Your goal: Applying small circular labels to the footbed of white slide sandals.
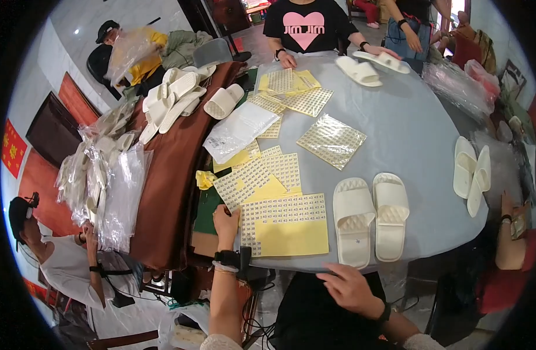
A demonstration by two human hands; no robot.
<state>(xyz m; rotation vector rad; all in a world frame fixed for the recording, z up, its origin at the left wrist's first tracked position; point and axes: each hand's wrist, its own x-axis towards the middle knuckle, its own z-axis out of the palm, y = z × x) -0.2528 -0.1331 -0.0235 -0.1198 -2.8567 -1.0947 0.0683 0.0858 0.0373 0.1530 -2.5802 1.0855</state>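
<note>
My left hand [226,226] is closed at the left edge of a yellow sticker sheet [294,236], its fingertips partly hidden. This sheet lies near the table's front edge, with part of its labels peeled off. My right hand [351,290] hovers just off the front edge with nothing in it, fingers apart. Right of the sheet is a pair of cream slippers, toes pointing away: the left slipper [354,221] bears a small label on its heel, and none shows on the right slipper [391,216]. Another sticker sheet [253,182] overlaps others just beyond my left hand.
More sticker sheets [306,100] and a clear plastic-wrapped sheet [332,141] lie on the grey table [408,128]. A person opposite [303,26] touches a slipper [381,60]. Another slipper pair [471,175] sits at right. Slippers pile [174,99] on the brown surface at left, beside plastic bags [119,192].
</note>
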